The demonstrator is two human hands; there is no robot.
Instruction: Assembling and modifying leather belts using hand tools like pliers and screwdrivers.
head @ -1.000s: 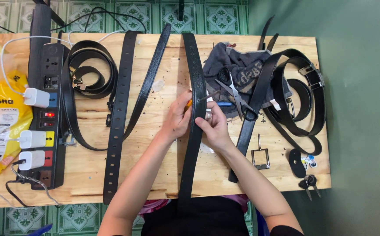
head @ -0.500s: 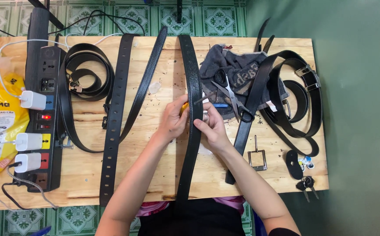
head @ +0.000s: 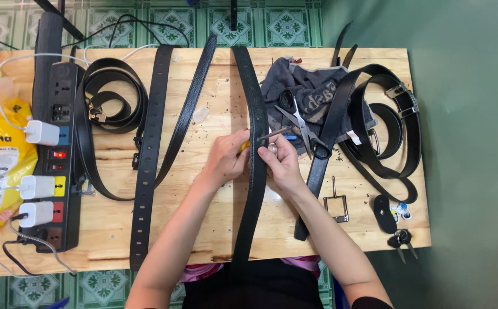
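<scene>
Little has shifted: both hands stay on the black belt point(head: 256, 171), left hand point(head: 226, 157) and right hand point(head: 283, 166) fingers grasping it on the table point(head: 203, 229).

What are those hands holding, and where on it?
Both hands, left and right, grip the long black belt at its middle stretch, one on each side. The right also pinches a thin metal tool.

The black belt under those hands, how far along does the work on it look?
Done: a strap to the left already shows a punched row of holes. In hand: the left hand and right hand pinch the black belt mid-length, the right holding a thin metal tool. Left: no holes show on this belt yet.
</scene>
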